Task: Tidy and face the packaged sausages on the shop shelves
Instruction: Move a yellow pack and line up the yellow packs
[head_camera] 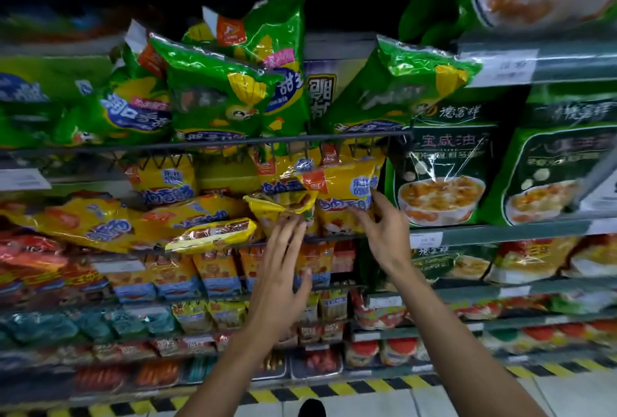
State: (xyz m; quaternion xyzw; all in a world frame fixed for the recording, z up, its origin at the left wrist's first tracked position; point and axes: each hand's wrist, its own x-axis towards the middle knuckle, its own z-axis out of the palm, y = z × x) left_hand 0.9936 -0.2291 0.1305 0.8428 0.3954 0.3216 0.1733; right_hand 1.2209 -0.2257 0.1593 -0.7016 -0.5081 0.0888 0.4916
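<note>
Head view: 2 hands up at the yellow sausage packs. Right hand [384,229] pinching the upright pack [344,196] by its 3 o'clock edge. Left hand [283,269] spread wide, empty, fingertips touching the slumped pack [283,208] at 12 o'clock, long axis tipped sideways; nearer hand for righting it.

Wire-fronted shelf [337,238] at the hands' level carries yellow packs [344,203], some slumped flat to their left; green packs [213,96] fill the shelf above, orange packs [213,269] the one below, dark green bags [440,169] stand right.
</note>
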